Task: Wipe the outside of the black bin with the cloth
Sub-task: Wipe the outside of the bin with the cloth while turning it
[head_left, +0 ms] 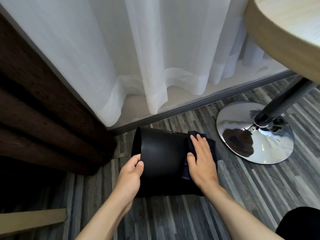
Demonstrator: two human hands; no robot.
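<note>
The black bin [162,153] lies tipped on its side over the grey plank floor, its open mouth facing left. My left hand [132,172] grips the rim at the mouth, thumb on the outside wall. My right hand [201,158] lies flat, fingers spread, pressing a dark navy cloth [212,149] against the bin's outer wall near its base end. Most of the cloth is hidden under my palm, and the bin's underside is out of sight.
A chrome round table base [254,132] with a dark pole stands right of the bin, under a light wooden tabletop [284,28]. White sheer curtains [138,58] hang behind. A dark brown drape [43,101] fills the left. A wooden slat [32,218] lies at lower left.
</note>
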